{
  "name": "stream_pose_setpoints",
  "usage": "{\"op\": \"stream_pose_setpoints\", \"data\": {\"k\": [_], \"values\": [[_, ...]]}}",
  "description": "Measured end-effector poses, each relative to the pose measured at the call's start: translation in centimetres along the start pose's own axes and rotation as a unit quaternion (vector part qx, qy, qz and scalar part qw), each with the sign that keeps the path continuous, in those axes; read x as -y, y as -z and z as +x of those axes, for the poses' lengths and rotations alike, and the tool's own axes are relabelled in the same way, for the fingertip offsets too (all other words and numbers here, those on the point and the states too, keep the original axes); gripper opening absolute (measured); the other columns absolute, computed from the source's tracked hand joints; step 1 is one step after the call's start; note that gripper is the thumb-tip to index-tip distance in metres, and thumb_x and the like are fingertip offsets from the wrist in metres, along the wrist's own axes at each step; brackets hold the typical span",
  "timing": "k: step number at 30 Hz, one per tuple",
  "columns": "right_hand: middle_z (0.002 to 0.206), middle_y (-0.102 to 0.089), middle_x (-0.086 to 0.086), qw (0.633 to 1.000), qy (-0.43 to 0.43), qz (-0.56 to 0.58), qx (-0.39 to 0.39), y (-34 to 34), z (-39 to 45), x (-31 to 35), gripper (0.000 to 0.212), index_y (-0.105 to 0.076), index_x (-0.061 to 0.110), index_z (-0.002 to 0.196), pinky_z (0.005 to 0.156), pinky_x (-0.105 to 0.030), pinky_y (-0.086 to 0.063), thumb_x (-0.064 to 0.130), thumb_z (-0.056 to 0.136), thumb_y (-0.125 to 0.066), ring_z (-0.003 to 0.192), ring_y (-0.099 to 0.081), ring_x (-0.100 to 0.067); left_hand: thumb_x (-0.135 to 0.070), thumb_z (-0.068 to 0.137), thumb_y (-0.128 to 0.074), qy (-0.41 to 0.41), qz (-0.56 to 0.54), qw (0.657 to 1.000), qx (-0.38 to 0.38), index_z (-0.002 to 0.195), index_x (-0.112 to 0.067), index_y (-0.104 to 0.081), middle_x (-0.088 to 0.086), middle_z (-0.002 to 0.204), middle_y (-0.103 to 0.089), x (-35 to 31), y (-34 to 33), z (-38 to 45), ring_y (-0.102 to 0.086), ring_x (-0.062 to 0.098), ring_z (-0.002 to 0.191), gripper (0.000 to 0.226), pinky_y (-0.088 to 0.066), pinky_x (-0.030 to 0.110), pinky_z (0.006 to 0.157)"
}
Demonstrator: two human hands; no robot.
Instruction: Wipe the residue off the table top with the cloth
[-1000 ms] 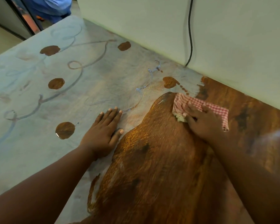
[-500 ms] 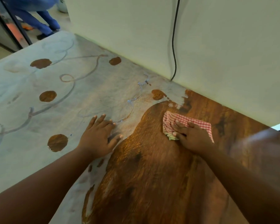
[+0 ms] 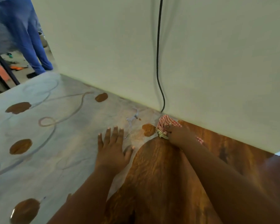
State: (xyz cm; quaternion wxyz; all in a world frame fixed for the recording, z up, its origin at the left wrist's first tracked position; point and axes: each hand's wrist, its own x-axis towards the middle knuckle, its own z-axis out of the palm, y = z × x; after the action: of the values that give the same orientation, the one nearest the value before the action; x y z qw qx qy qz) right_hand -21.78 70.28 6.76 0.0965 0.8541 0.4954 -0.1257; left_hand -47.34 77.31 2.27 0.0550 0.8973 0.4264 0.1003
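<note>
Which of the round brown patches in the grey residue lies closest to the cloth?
The brown patch just left of the checked cloth, by the wall. The other patches sit far off across the grey residue.

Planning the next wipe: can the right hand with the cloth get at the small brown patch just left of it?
Probably yes. The right hand presses the checked cloth right beside that brown patch, with nothing between them.

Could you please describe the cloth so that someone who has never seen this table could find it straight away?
Follow the black cable down the pale wall to the table top. Just below its end, the right hand presses the cloth against the wall's foot. It is the only red-and-white checked thing, beside a round brown patch.
</note>
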Motion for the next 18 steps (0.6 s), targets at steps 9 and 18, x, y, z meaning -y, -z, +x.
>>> {"op": "stream_pose_setpoints", "data": {"k": [9,18], "values": [[0.147,-0.04,-0.004,0.998,-0.035,-0.01,-0.046,1.8,3.3,0.6,0.046,-0.027,0.046,0.143,0.1,-0.05,-0.031,0.036,0.098,-0.029,0.128,-0.033,-0.033,-0.069,0.089,-0.013,0.006,-0.01,1.0,-0.01,0.153,-0.015,-0.015,0.008,0.16,-0.01,0.3,-0.8,0.2,0.002,0.026,0.147,0.083,0.007,0.049,0.117],[0.147,-0.04,-0.007,0.998,-0.015,0.012,-0.055,1.5,3.2,-2.0,0.049,-0.02,0.053,0.144,0.102,-0.05,-0.029,0.056,0.095,-0.024,0.132,-0.029,-0.034,-0.07,0.088,-0.009,0.018,-0.021,1.0,-0.001,0.153,-0.018,-0.007,0.006,0.161,-0.005,0.2,-0.5,0.1,0.004,0.022,0.147,0.084,0.012,0.045,0.117]]}}
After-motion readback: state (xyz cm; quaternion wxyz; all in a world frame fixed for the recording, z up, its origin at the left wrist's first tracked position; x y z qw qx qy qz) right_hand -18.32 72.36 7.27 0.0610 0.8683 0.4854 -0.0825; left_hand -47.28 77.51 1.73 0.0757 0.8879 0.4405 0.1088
